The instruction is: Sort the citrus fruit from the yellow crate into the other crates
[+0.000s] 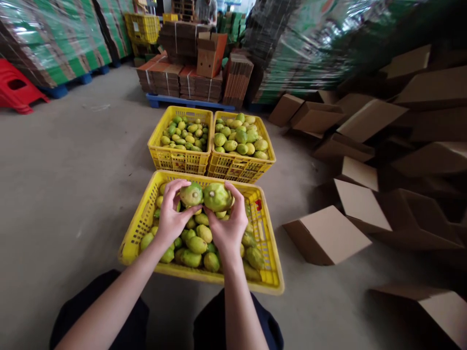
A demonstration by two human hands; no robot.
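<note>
My left hand point(172, 211) grips a green-yellow lemon point(191, 194) between thumb and fingers. A larger, knobbly green lemon point(218, 197) is pinched in my right hand point(231, 219). Both fruits are held side by side, stem ends toward me, over a yellow plastic crate point(274, 262). Inside that crate lie many loose lemons point(197, 245), green to yellow; my hands and forearms hide some of them.
Behind stand two more yellow crates, a left one point(178, 158) of smaller lemons and a right one point(242, 167) of larger ones. Cardboard boxes point(330, 233) litter the floor at right. Flattened cartons point(160, 75) sit on a blue pallet point(155, 100); a red stool point(22, 90) stands left. A person point(206, 10) is far back.
</note>
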